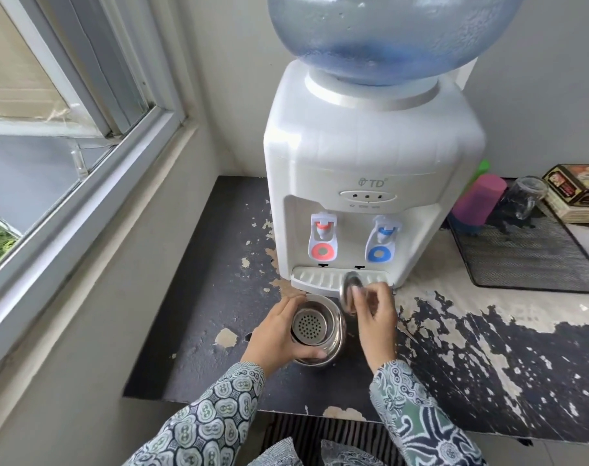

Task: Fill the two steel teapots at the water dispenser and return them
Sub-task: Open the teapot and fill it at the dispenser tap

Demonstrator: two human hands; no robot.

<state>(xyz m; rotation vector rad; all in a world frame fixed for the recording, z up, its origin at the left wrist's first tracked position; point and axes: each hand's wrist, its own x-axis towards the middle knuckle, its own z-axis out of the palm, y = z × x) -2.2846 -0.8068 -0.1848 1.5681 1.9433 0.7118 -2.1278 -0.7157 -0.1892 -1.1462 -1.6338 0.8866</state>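
One steel teapot [333, 334] stands on the worn black counter just in front of the white water dispenser [370, 156]. Its top is uncovered and a perforated strainer [307, 327] sits inside. My left hand [276, 334] wraps around the pot's left side. Just right of the pot, my right hand [375, 314] holds the round steel lid [349, 290] tilted on edge, above the dispenser's drip tray [315, 280]. The dispenser has a red tap [323, 235] on the left and a blue tap [382, 238] on the right. A second teapot is not in view.
A large blue water bottle [390, 35] sits on the dispenser. To the right, a black mesh tray [535, 260] carries a pink cup [478, 200] and a glass [525, 196], with a printed box [579, 193] behind. A window [50, 129] and wall stand on the left.
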